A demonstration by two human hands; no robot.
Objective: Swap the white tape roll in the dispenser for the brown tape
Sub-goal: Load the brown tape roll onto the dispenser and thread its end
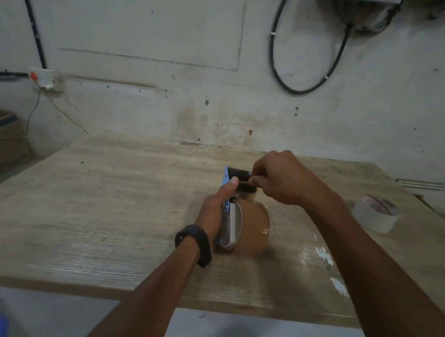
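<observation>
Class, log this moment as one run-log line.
stage: threading | brown tape roll: in blue dispenser | left hand: holds dispenser | right hand: at cutter | white tape roll: on table

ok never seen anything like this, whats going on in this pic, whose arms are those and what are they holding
There is no machine here. The single picture comes from a camera worn on a person's head, looking forward and down, so the two arms reaching in from below are the wearer's own. They work over a wooden table set against a wall. The left hand, with a dark band at the wrist, grips a blue tape dispenser that already carries the brown tape roll. The right hand pinches at the black toothed cutter end, apparently handling the tape there. The white tape roll lies apart on the table, to the right.
</observation>
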